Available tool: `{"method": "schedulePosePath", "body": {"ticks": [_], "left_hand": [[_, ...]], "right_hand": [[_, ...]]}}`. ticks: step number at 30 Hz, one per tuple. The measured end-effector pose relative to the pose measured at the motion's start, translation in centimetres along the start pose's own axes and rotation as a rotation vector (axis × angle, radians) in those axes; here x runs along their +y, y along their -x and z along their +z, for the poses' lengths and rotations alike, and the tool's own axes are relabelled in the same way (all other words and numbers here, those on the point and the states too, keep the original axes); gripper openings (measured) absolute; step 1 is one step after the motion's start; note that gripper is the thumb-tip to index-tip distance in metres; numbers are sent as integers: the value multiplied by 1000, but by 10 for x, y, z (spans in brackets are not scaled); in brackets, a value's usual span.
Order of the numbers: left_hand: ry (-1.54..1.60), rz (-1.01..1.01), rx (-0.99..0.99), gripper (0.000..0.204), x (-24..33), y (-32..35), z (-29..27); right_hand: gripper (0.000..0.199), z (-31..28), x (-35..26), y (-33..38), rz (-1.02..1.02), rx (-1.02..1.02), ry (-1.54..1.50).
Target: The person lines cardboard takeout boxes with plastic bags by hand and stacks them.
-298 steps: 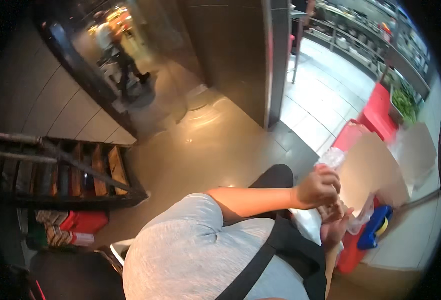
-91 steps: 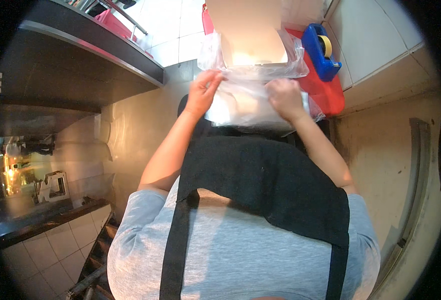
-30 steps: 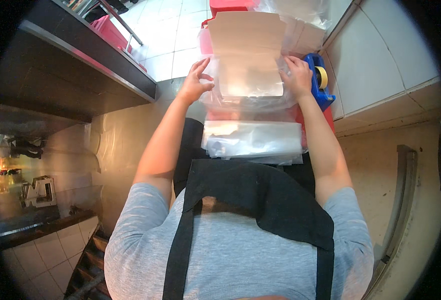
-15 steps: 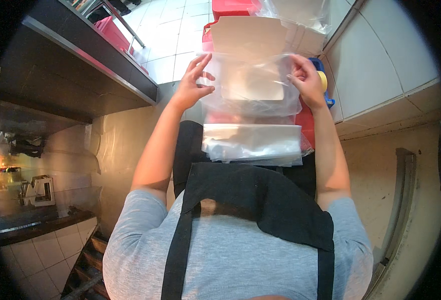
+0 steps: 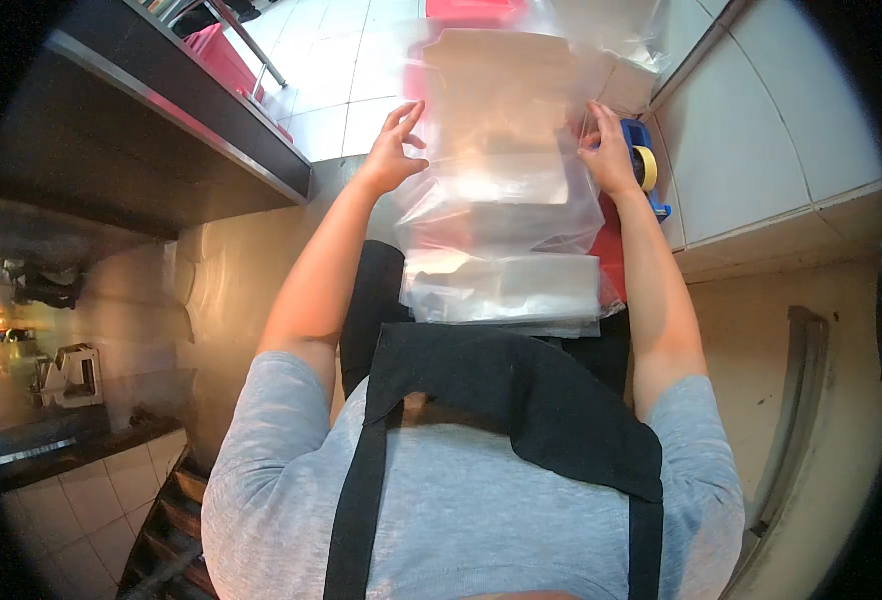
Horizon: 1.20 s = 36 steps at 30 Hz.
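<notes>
A clear plastic bag lies over a pale cardboard sheet in front of me, its far part blurred. Beside the bag's left edge, my left hand is open, fingers stretched and thumb apart. My right hand is at the right edge, fingers bent and apart from the thumb; it looks open, touching or nearly touching the plastic. Nearer my lap rests a stack of clear plastic bags. Something red shows under the plastic on the right.
A blue tape dispenser with a yellowish roll stands right of my right hand, against the tiled wall. A dark counter edge runs along the left. Farther off are a pink container and a red one.
The bag's far edge has shifted away from me, now covering more of the cardboard. Both hands stay near its sides; the left has moved slightly and its fingers remain apart.
</notes>
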<state>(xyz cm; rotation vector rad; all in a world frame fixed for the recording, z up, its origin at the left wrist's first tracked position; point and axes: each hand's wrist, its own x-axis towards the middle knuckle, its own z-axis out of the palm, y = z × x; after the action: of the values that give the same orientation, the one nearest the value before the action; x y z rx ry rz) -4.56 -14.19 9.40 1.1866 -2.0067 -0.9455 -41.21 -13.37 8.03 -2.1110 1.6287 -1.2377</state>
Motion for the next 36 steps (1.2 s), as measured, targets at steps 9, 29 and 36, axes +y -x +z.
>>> {"method": "schedulePosePath", "body": {"ticks": [9, 29, 36], "left_hand": [[-16, -73, -10, 102, -22, -9, 9], [-393, 263, 159, 66, 19, 23, 5], [-379, 321, 32, 29, 30, 69, 24]], "right_hand": [[35, 4, -21, -4, -28, 158, 240], [45, 41, -49, 53, -127, -226, 145], [62, -3, -24, 129, 580, -64, -357]]}}
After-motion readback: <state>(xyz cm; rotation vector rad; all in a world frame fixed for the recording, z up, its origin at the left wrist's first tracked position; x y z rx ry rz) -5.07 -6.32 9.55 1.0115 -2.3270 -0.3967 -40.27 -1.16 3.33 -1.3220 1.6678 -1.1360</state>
